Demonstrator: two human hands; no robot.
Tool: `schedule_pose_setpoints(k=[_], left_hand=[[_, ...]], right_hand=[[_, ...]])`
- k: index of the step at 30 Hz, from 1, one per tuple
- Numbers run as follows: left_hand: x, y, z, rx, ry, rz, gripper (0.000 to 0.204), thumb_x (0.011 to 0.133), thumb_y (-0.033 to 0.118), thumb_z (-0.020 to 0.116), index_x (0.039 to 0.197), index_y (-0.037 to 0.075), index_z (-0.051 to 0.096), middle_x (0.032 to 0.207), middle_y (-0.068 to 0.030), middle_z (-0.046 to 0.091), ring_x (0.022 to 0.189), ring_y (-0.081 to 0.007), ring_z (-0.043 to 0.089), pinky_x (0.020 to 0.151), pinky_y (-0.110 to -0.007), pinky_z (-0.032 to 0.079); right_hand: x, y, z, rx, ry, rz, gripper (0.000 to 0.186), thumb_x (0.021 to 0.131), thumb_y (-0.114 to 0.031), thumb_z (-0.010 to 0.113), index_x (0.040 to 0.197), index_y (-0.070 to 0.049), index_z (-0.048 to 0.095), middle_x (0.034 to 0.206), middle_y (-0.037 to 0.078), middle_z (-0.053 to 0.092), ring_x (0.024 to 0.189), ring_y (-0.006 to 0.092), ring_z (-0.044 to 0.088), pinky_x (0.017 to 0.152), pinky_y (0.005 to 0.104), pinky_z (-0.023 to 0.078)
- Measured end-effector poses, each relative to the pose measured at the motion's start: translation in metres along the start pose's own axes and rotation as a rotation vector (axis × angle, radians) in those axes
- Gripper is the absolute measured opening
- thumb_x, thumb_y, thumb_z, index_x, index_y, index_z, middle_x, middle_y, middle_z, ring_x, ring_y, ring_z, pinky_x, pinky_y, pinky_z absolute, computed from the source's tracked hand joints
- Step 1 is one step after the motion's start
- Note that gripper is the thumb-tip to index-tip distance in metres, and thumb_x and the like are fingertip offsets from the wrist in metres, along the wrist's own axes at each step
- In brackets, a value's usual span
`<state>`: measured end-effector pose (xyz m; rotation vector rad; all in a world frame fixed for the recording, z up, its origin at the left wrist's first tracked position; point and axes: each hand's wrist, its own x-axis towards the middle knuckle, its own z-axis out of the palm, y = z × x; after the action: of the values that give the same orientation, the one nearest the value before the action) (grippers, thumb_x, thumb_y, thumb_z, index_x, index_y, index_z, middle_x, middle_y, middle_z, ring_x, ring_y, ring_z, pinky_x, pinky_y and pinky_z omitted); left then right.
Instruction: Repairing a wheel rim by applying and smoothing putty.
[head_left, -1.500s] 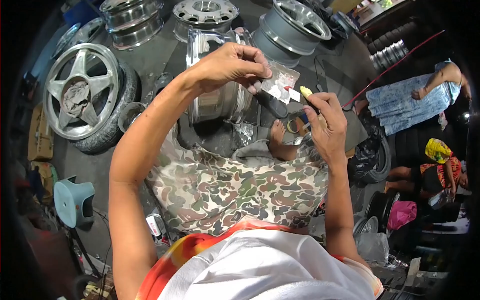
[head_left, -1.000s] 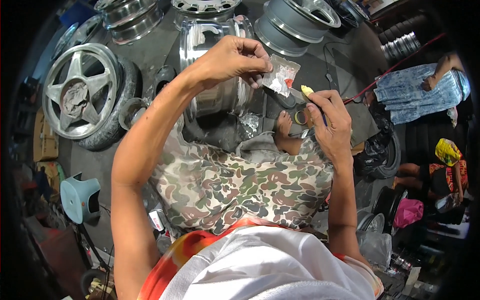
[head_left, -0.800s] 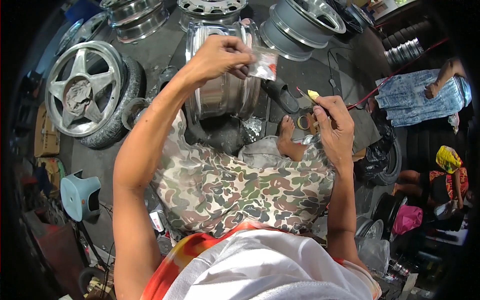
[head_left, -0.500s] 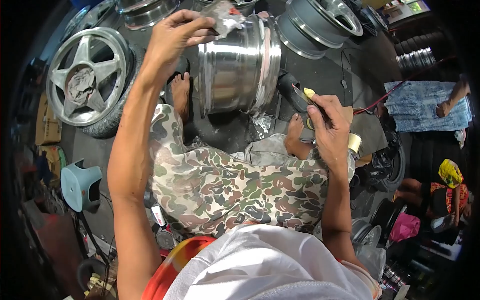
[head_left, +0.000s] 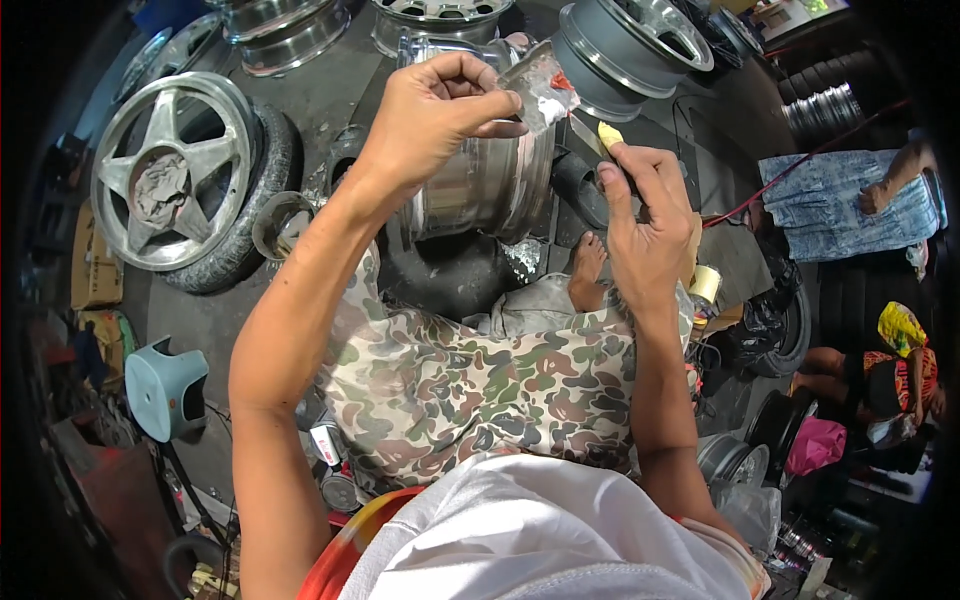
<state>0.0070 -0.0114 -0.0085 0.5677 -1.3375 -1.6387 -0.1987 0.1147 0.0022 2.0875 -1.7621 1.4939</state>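
Note:
In my left hand [head_left: 440, 110] is a thin flat plate [head_left: 533, 78], pinched at its edge, with a white blob of paste and a smaller red dab on it. My right hand [head_left: 648, 205] grips a small putty knife [head_left: 588, 133], its narrow blade pointing up and left with red at the tip. A yellow piece [head_left: 608, 135] shows beside the blade, above my fingers. The blade tip is close to the plate's lower right edge; contact is unclear. Beneath both hands lies a metal wheel rim [head_left: 480, 190] on its side, with pale filler smeared along its right part.
A five-spoke wheel [head_left: 180, 130] leans on a tyre at left, near a small bowl [head_left: 283, 225]. More rims [head_left: 630, 55] stand at the far side. A light-blue stool [head_left: 165, 390] is at lower left. At right are a person's hand [head_left: 880, 195] by blue cloth and another seated person.
My left hand has moved right and nearer, bringing the plate over the rim. My right hand has risen slightly leftward, so the blade now meets the plate's edge area. The bowl at left has come into view.

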Motion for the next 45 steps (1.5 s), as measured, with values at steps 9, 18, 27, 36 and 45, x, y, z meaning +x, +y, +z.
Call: schedule_pose_setpoints(k=[9,18,27,36,45], left_hand=[[-0.004,0.0,0.01,0.067,0.008,0.035,0.009,0.094,0.004,0.074,0.096,0.003,0.065,0.09,-0.0049,0.071,0.084,-0.0107,0.072,0.084,-0.029,0.063],[-0.004,0.003,0.017,0.037,-0.033,0.045,0.01,0.093,0.004,0.074,0.096,0.003,0.065,0.087,-0.0024,0.069,0.08,-0.0076,0.068,0.085,-0.029,0.063],[-0.001,-0.009,0.021,0.021,-0.095,0.137,0.01,0.094,0.001,0.072,0.098,0.001,0.063,0.094,-0.0078,0.072,0.089,-0.0117,0.072,0.086,-0.033,0.065],[-0.002,-0.007,0.019,0.113,-0.044,0.162,0.011,0.093,-0.001,0.072,0.099,0.001,0.063,0.093,-0.0054,0.071,0.088,-0.0112,0.071,0.086,-0.032,0.065],[-0.003,-0.014,0.025,-0.239,0.007,-0.166,0.011,0.093,0.003,0.072,0.091,0.005,0.061,0.089,-0.004,0.068,0.084,-0.011,0.069,0.092,-0.033,0.064]], right_hand=[[-0.001,0.004,-0.002,0.051,0.018,0.077,0.017,0.093,-0.001,0.072,0.108,0.003,0.073,0.096,0.011,0.068,0.084,0.0203,0.066,0.075,0.0303,0.051],[0.0,0.013,0.001,0.235,0.034,0.158,0.019,0.102,-0.007,0.065,0.112,0.007,0.071,0.097,0.008,0.069,0.074,0.0107,0.065,0.065,0.023,0.049],[-0.005,0.012,0.0,0.571,-0.135,0.511,0.026,0.106,-0.018,0.06,0.117,0.005,0.067,0.088,0.008,0.07,0.064,0.0069,0.058,0.057,0.0202,0.043],[-0.01,0.017,-0.002,0.712,-0.265,0.565,0.025,0.106,-0.019,0.062,0.116,0.003,0.068,0.087,0.006,0.07,0.062,0.0061,0.055,0.058,0.0213,0.044],[-0.006,0.022,0.011,0.239,-0.014,0.165,0.023,0.095,-0.009,0.074,0.113,0.004,0.067,0.099,0.005,0.065,0.083,0.0112,0.059,0.074,0.0249,0.047]])
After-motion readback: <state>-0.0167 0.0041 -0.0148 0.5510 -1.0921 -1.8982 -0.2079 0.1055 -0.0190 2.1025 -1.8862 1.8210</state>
